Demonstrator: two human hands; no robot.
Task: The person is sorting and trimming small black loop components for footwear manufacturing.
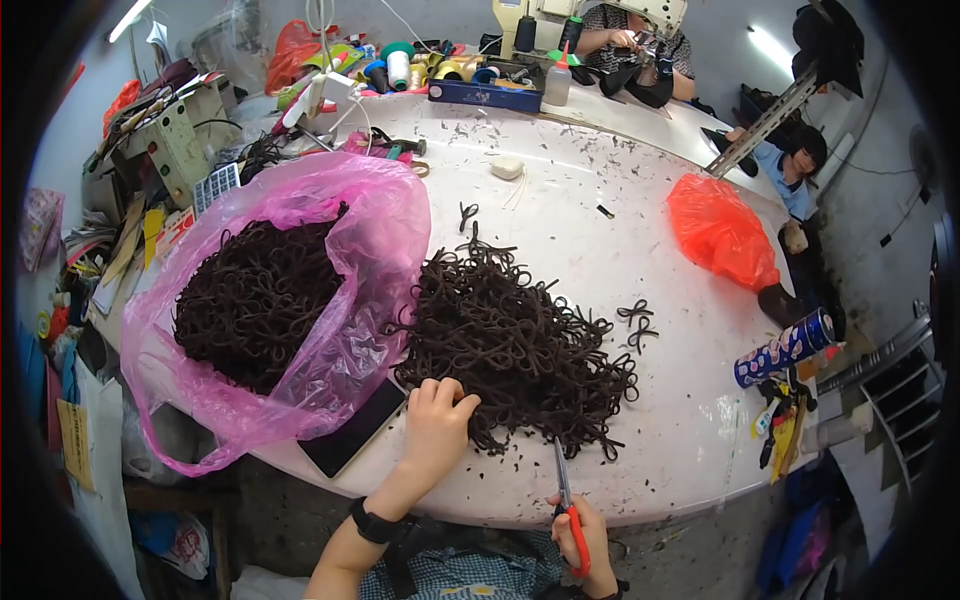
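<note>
Scissors (575,540), gripped by the right hand (596,552), point at the cords (505,345) by the worktop (690,450)'s front edge, seemingly there for easy reach; whether the left hand (436,428)'s curled fingers pinch any, I cannot tell remotely.

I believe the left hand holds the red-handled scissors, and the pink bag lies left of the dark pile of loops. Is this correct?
Not quite: the head view shows the right hand holding the red-handled scissors. The rest is right.
</note>
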